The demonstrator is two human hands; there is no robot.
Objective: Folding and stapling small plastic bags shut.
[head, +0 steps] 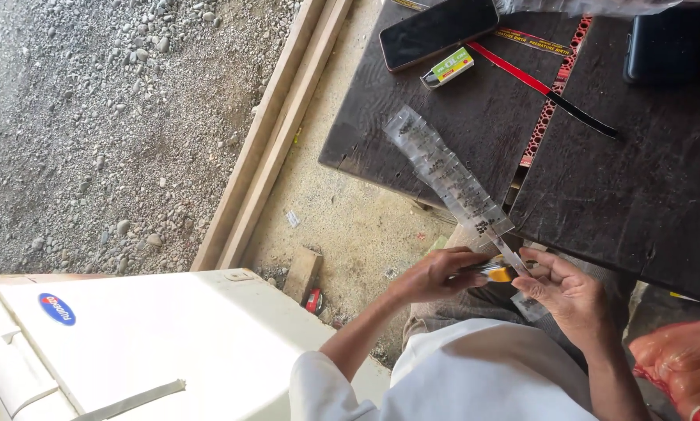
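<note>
Gravel point(108, 117) fills the far left of your view, loose grey stones running up to a pair of pale wooden planks point(276, 132) that slant down across the ground. Below the gravel, at the lower left, sits a white plastic cooler point(147, 343) with a blue and red oval sticker on its lid. Past the planks the floor turns to bare sandy concrete point(350, 218), where a short offcut of wood point(301, 273) lies beside a small red object. Further right stands a dark, worn wooden table point(459, 117) with a gap between its boards; on it rest a black phone point(438, 31), a small green and yellow box point(447, 68) just beside the phone, a red and black strip point(545, 90), and another dark device point(666, 43) at the top right corner. Your left hand point(435, 274) is curled closed around a yellow-handled tool point(494, 270), its fingers wrapped over the grip. A long clear plastic strip point(447, 175) filled with small dark specks rises from your hands and leans over the table edge. Your right hand point(564, 290) is half open, thumb and fingertips pinching the lower end of that strip, right next to the tool. An orange mesh bag point(681, 366) lies at the far right edge.
</note>
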